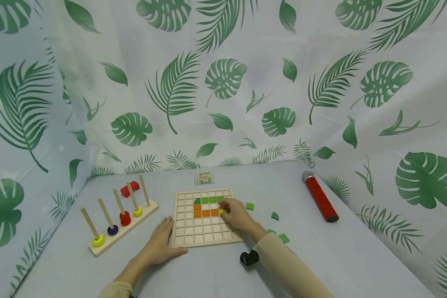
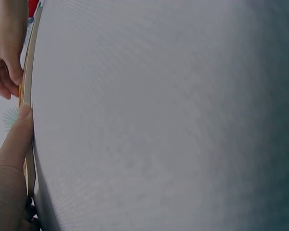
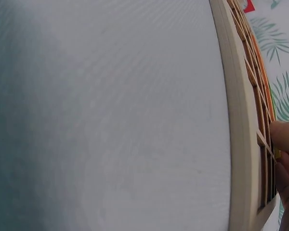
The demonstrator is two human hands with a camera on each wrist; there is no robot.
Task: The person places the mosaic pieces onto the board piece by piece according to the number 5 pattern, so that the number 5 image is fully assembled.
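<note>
The right hand point(image 1: 235, 212) is pinching a yellow tile point(image 1: 222, 210) at the gridded board point(image 1: 208, 239), whose left edge the outspread left hand point(image 1: 160, 244) is touching. Orange tiles point(image 1: 206, 213) are sitting just left of the right hand, a peg stand point(image 1: 131, 222) left of the left.

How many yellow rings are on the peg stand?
2: one yellow ring on the near-end peg, another on the second peg from the stand's far end. None look hidden.
</note>
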